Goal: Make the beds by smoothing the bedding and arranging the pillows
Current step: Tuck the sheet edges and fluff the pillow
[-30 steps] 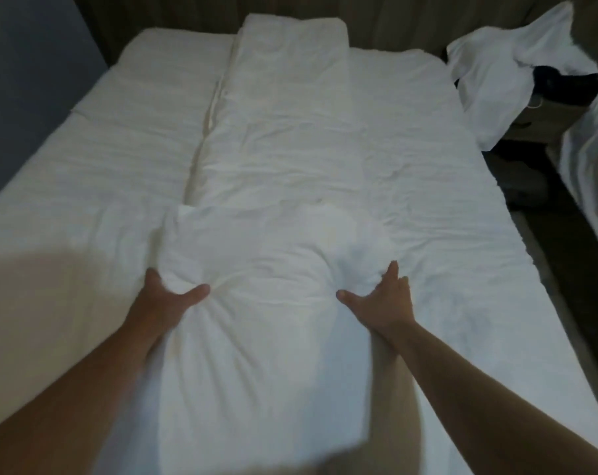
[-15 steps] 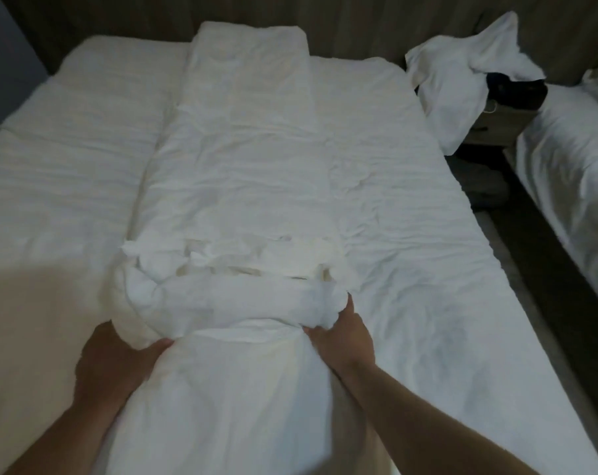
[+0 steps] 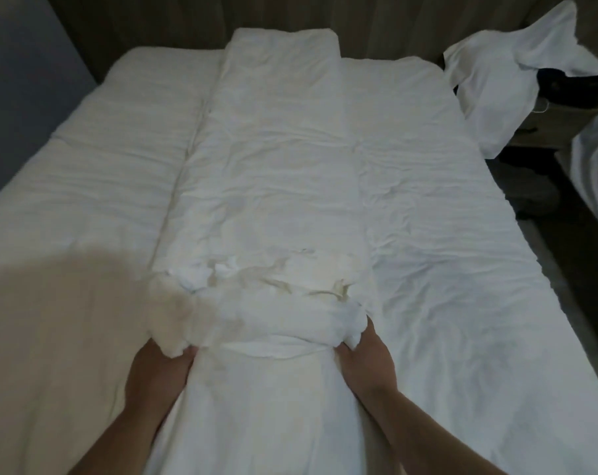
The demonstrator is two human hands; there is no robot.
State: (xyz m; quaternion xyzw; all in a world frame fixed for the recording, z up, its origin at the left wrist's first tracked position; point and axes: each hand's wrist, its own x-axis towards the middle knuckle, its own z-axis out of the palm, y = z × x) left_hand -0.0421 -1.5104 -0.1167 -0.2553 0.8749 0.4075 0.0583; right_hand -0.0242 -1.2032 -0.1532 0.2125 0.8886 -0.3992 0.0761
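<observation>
A wide bed (image 3: 445, 207) with a wrinkled white sheet fills the view. Down its middle lies a long white duvet (image 3: 273, 159), folded into a strip that runs from the headboard towards me. Its near part is bunched into a thick roll (image 3: 256, 313) across the strip. My left hand (image 3: 157, 375) grips the left end of that roll, fingers buried in the cloth. At the right end my right hand (image 3: 366, 358) grips the fabric the same way. A white pillow (image 3: 506, 80) slumps off the bed's far right corner.
A dark nightstand (image 3: 548, 128) with a black object on it stands right of the bed, under the pillow. A second white bed (image 3: 596, 173) shows at the right edge, with a dark floor gap between the beds. A grey wall is at the left.
Both hands went from pressing flat on the duvet to gripping it, gathering the near part into a bunched roll and drawing it towards me. The view shifted slightly.
</observation>
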